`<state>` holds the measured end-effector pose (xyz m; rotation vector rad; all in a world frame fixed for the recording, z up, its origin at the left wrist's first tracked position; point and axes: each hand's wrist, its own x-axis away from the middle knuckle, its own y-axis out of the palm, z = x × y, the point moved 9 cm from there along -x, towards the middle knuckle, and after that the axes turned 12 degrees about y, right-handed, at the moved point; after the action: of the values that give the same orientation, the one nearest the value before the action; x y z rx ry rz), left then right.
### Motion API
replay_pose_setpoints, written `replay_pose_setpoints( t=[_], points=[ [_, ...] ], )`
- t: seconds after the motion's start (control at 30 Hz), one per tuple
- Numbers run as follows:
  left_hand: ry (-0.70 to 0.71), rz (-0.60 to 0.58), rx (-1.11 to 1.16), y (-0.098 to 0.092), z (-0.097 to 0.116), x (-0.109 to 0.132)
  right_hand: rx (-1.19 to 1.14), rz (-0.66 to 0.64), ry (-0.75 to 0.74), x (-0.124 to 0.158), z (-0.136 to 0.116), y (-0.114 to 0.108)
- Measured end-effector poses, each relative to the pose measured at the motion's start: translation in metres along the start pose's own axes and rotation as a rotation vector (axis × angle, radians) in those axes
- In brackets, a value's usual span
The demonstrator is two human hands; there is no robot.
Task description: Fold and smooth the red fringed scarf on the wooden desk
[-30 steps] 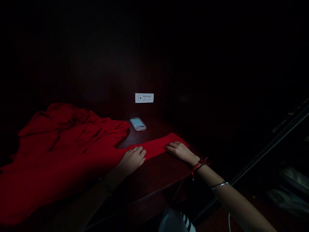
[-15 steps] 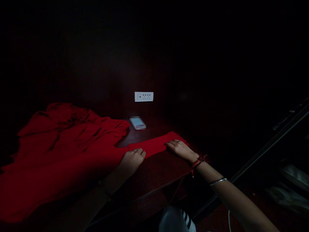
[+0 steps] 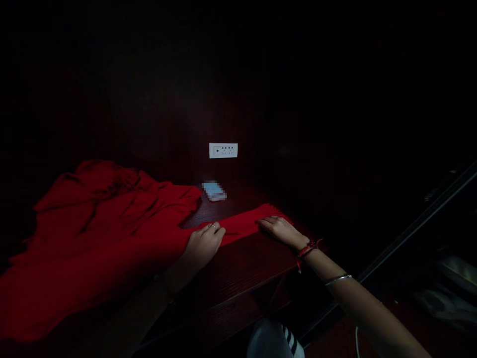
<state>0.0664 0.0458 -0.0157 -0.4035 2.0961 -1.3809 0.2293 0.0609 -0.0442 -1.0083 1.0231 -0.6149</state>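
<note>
A large red cloth [image 3: 93, 238] with a fringed end lies crumpled over the left of a dark wooden table [image 3: 242, 271]. A narrow strip of it runs right across the table. My left hand [image 3: 203, 243] rests on the near edge of that strip, fingers curled and pressed on the fabric. My right hand [image 3: 279, 229] lies on the strip's fringed right end, fingers bent down onto the cloth. A red string bracelet and a thin metal bangle show on my right wrist.
A white wall socket [image 3: 223, 150] sits on the dark back panel. A small pale blue-and-white object [image 3: 213, 191] lies on the table behind the cloth. The table's front edge runs below my hands. A dark slanted rail [image 3: 417, 221] crosses at right.
Both hands have shifted slightly along the red strip; the left fingers have curled a little more onto the cloth's edge. The cloth itself has barely moved.
</note>
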Motion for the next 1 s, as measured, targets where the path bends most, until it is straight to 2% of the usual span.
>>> replay_pose_setpoints(
  t=[0.17,0.27,0.47,0.63,1.0],
  points=[
    [0.062,0.028,-0.018,-0.005,0.008,0.001,-0.065,-0.015,0.059,0.000,0.010,0.005],
    [0.093,0.012,-0.020,-0.002,0.013,0.001,-0.072,-0.037,0.089,0.000,0.014,0.008],
    [0.219,-0.061,-0.010,0.016,0.026,0.001,-0.030,-0.012,-0.008,0.003,0.011,0.008],
    [0.223,-0.095,-0.042,0.021,0.023,0.002,0.022,0.021,-0.058,0.006,0.007,0.009],
    [0.071,-0.222,-0.042,0.003,0.014,0.010,0.141,0.032,-0.116,0.008,0.005,0.012]
  ],
)
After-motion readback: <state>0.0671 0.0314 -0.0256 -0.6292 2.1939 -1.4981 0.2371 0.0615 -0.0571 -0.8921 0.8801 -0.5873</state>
